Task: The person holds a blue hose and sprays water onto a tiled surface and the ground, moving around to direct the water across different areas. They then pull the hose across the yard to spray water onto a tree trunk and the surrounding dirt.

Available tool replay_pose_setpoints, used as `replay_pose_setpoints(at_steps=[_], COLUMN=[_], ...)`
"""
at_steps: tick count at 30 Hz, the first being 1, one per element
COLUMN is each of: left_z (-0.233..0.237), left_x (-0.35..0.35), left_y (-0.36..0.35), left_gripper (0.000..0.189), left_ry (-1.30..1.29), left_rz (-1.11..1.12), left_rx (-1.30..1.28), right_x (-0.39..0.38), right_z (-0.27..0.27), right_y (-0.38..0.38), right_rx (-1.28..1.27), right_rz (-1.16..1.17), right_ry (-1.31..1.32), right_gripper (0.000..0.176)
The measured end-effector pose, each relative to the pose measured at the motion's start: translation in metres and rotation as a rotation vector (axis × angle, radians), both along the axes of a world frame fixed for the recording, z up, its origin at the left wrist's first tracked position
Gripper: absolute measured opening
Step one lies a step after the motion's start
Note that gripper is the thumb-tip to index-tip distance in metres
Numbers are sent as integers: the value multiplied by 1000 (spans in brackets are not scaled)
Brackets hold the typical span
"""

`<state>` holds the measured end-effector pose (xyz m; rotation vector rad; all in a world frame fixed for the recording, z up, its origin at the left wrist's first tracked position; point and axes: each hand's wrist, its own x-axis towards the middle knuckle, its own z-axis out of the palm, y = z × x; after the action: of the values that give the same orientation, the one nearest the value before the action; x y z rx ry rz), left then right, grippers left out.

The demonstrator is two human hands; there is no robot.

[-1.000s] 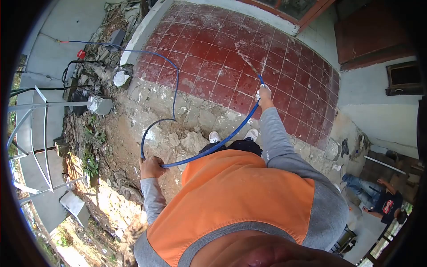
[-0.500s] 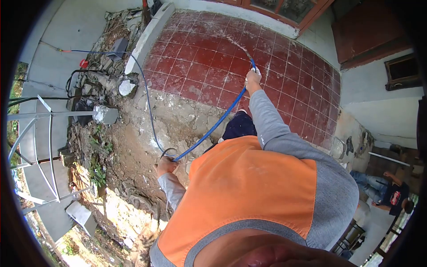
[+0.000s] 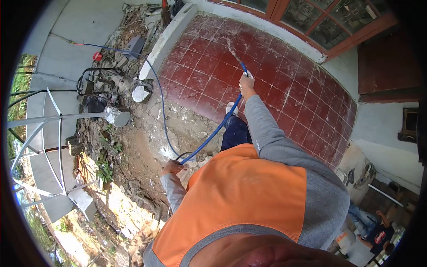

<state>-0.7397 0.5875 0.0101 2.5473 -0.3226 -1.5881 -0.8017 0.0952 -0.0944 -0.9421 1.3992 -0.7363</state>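
Note:
A blue hose [image 3: 214, 134] runs between my two hands. My right hand [image 3: 247, 84] is closed around it near its far end, above the red tiled floor [image 3: 222, 71]. Something pale, like a stream of water, leaves the hose tip toward the tiles. My left hand [image 3: 173, 167] is closed around the hose lower down, over the bare dirt. A thinner blue line [image 3: 163, 107] curves from near my left hand up to the grey wall. My shoe [image 3: 231, 108] shows at the edge of the tiles.
Metal bars [image 3: 60, 133], rubble [image 3: 111, 71] and a white block [image 3: 118, 116] are at the left. A low white ledge [image 3: 169, 40] borders the tiles. A wooden-framed window [image 3: 307, 22] stands beyond. A person [image 3: 378, 233] is at the lower right.
The view has shifted, so more of the window shows. My right hand and the hose tip now sit slightly left and lower in view. My shoe has come forward onto the tiles.

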Motion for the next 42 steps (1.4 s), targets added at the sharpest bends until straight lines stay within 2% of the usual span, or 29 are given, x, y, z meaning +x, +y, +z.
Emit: replay_pose_setpoints(at_steps=[3, 5, 8, 9, 11, 13, 15, 16, 17, 19, 21, 23, 26, 28, 29, 31, 32, 34, 38, 40, 42], left_z=[30, 29, 56, 64, 114, 101, 92, 94, 96, 97, 89, 81, 79, 77, 77, 74, 71, 61, 42, 52, 39], left_x=[28, 53, 77, 84, 88, 99, 114, 121, 130, 151, 180, 213, 271, 306, 322, 354, 369, 393, 429, 433, 441], left_y=[-43, -53, -85, -95, -136, -132, -129, -130, -131, -129, -128, -120, -115, -115, -116, -123, -127, -130, -152, -172, -177], left_gripper=[40, 39, 40, 37, 36, 33, 30, 26, 22, 20, 18, 16, 16, 16, 15, 15, 15, 15, 17, 17, 17], left_ry=[22, -50, -186, -236, -408, -464, -524, -598, -671, -707, -748, -910, -820, -789, -810, -817, -796, -751, -685, -644, -606], left_rz=[75, 93, 231, 217, 176, 241, 298, 307, 313, 338, 350, 291, 267, 196, 177, 117, 71, -19, -207, -277, -336], left_rx=[3, -55, -139, -58, 8, -33, -82, -63, -44, -18, -3, 60, 47, 31, -8, -59, -60, -73, -164, -142, -207], right_x=[70, 111, 159, 171, 196, 212, 227, 239, 249, 262, 277, 289, 308, 324, 330, 336, 336, 323, 280, 252, 227], right_z=[2, 21, 36, 44, 50, 52, 64, 41, 20, 13, 18, 22, 33, 52, 43, 7, -2, -4, -2, 9, -18], right_y=[-32, -49, -77, -84, -93, -96, -95, -94, -97, -92, -80, -60, -54, -49, -52, -56, -58, -58, -50, -42, -31], right_rx=[-27, 8, 78, 79, 62, 102, -82, -206, -204, 105, 80, 76, 189, 323, 323, 130, 140, 186, 157, 303, 215], right_rz=[55, 39, 159, 183, 192, 271, 305, 243, 250, 337, 293, 226, 296, 93, 62, -21, -62, -23, -255, -272, -375], right_ry=[100, 54, 92, 104, 167, 124, 329, 376, 380, 295, 307, 317, 341, 223, 224, 281, 291, 279, 424, 280, 310], right_gripper=[28, 28, 26, 26, 26, 26, 26, 23, 23, 22, 21, 20, 23, 24, 24, 26, 26, 27, 26, 21, 19])
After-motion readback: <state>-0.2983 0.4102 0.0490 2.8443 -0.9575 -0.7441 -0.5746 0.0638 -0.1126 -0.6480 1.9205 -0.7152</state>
